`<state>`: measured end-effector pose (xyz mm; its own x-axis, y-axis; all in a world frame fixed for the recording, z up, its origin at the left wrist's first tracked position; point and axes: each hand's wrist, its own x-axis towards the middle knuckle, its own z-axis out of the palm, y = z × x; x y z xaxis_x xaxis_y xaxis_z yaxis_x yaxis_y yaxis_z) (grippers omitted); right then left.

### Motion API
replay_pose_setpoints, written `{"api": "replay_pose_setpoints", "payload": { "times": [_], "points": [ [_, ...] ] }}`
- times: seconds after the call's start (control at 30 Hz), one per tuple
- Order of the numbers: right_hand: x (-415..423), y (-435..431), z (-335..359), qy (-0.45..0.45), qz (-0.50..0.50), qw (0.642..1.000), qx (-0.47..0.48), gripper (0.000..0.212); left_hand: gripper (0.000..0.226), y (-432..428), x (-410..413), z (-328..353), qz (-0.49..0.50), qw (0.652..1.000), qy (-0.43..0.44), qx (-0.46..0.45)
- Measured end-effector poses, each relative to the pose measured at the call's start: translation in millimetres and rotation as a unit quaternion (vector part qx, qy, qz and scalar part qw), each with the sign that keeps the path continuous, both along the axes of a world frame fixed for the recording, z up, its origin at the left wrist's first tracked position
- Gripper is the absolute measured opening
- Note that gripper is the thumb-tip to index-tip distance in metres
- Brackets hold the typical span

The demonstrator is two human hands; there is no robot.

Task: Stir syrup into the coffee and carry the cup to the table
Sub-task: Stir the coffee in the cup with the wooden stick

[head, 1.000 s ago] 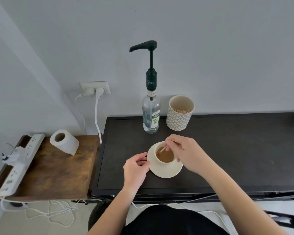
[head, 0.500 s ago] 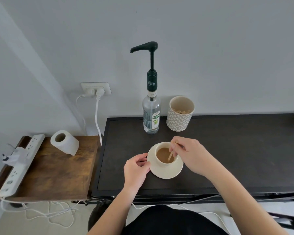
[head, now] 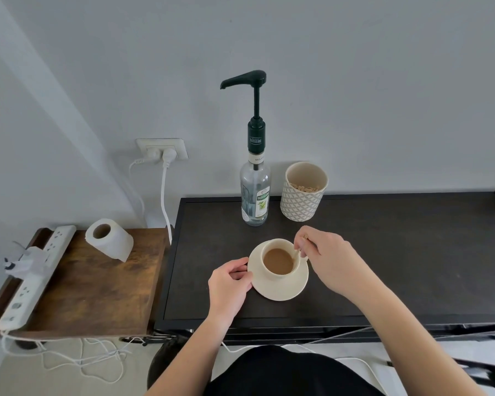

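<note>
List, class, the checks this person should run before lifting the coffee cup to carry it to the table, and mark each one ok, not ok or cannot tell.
1. Cup sits centred on the saucer: ok.
2. Left hand holds the saucer rim: ok.
3. Stir stick is out of the cup: not ok, the right hand holds it at the rim, tip in the coffee.
4. Coffee level is below the rim: ok.
5. Syrup is mixed in: cannot tell.
6. Syrup bottle and patterned cup stand clear behind the saucer: ok.

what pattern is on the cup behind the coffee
A grey-and-white lattice pattern covers the patterned cup, in the head view.
</note>
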<state>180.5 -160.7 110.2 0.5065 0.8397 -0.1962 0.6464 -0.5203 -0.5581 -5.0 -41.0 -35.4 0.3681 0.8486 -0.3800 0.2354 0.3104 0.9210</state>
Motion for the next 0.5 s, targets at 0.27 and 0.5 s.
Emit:
{"api": "replay_pose_setpoints", "payload": {
  "times": [0.27, 0.5],
  "points": [
    [-12.9, 8.4, -6.6, 0.098, 0.021, 0.993, 0.057, 0.026, 0.038, 0.0, -0.8, 1.3, -0.001, 1.0, 0.0, 0.005],
    [-6.8, 4.5, -1.5, -0.012, -0.001, 1.0, 0.025, 0.025, 0.038, 0.1, -0.2, -0.1, 0.004, 1.0, -0.003, -0.001]
  ]
}}
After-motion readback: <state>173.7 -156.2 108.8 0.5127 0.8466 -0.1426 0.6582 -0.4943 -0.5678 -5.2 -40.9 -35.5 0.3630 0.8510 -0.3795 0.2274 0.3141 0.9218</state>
